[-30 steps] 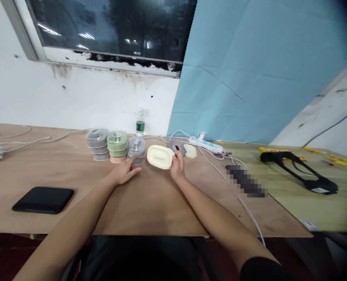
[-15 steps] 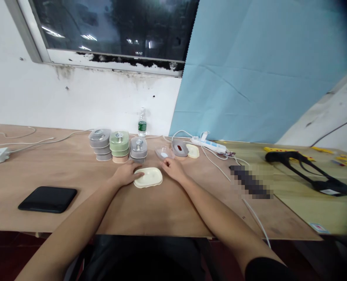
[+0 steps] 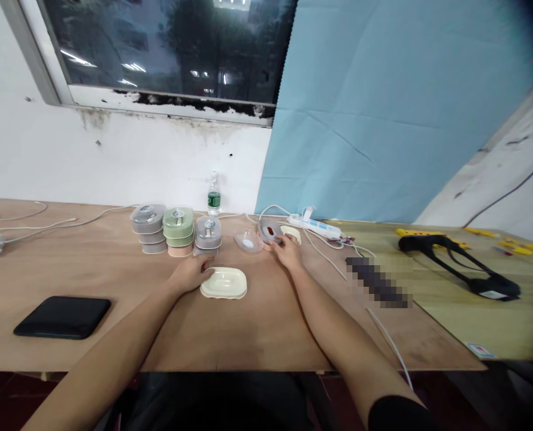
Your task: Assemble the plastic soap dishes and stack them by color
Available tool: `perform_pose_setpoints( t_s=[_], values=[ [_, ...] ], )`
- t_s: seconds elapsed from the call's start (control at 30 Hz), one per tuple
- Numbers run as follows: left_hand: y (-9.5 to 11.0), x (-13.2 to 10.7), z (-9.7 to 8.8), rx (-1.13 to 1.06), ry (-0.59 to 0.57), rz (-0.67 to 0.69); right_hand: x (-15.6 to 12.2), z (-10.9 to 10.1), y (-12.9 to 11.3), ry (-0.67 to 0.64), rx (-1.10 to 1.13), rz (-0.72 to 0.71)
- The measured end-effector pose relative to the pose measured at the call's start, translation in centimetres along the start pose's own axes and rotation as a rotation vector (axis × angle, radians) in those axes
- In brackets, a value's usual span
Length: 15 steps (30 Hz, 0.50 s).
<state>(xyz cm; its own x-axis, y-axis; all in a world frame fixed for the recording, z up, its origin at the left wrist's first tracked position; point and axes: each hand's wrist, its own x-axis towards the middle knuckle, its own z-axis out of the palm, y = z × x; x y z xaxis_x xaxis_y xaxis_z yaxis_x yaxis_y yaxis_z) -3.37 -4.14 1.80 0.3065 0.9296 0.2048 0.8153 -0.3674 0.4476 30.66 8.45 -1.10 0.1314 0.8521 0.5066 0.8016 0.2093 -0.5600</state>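
Note:
A shallow cream dish (image 3: 224, 284) with a recessed middle lies on the table before me. My left hand (image 3: 191, 273) is at its far left corner, with the thumb on the rim and the fingers curled behind it. Farther back, my right hand (image 3: 288, 252) pinches the near edge of a grey rounded dish (image 3: 269, 226) that has a reddish-brown oblong in its middle. A clear domed lid (image 3: 248, 240) lies just left of that dish. Behind it, a second cream piece (image 3: 293, 233) is partly hidden by my right hand.
Three stacks of lidded boxes stand at the back: grey (image 3: 148, 228), green over peach (image 3: 178, 230), and grey (image 3: 208, 234). Nearby are a water bottle (image 3: 214, 197), a power strip (image 3: 315, 226) with white cables, a black flat case (image 3: 63, 317) and a black strap frame (image 3: 459, 263).
My right hand has moved right and back, from beside the clear lid to the grey dish. My left thumb has drawn back from the cream dish's middle to its rim. The view has shifted slightly.

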Motion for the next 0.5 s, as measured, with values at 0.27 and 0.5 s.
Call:
perform_pose_setpoints(
  t_s=[0.27,0.5],
  values=[
    [0.0,-0.1,0.4,-0.036,0.010,0.015,-1.1,-1.4,-3.5,0.272,0.247,0.047],
    [1.5,-0.3,0.5,-0.158,0.244,0.021,-6.5,-1.0,-10.1,-0.177,0.484,-0.347]
  ],
)
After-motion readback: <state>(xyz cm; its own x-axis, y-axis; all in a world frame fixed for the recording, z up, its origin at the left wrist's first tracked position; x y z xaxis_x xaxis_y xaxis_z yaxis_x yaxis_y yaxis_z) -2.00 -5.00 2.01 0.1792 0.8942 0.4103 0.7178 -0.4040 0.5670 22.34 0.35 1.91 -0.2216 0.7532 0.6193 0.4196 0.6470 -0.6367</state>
